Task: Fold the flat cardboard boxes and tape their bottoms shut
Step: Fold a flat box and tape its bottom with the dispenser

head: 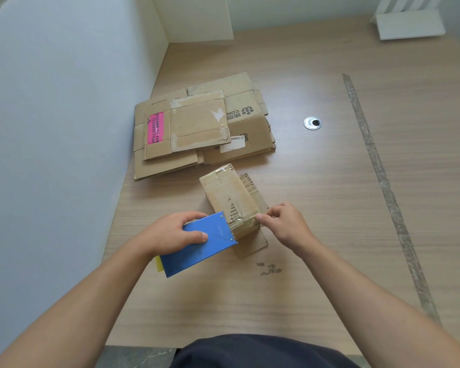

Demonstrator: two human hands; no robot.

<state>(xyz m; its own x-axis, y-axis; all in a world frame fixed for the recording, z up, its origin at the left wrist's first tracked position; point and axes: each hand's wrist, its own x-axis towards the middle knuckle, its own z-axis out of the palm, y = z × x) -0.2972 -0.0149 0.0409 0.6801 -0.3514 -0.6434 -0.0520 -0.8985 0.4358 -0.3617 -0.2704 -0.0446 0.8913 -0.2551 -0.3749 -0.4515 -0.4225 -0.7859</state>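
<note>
A small folded cardboard box (230,193) stands on the wooden table (316,208) with its closed flaps facing up and clear tape along the seam. My left hand (170,232) grips a blue tape dispenser (202,243), whose front edge sits at the box's near end. My right hand (284,224) touches the near right corner of the box, its thumb and fingertips pinched at the taped edge there. A pile of flat cardboard boxes (199,126) lies behind, against the wall; one carries a pink label (155,128).
A white wall (59,128) runs along the table's left edge. A round metal cable hole (312,122) sits to the right of the pile. A long strip of old tape (380,176) is stuck to the table on the right. A white board (409,23) lies at the far right.
</note>
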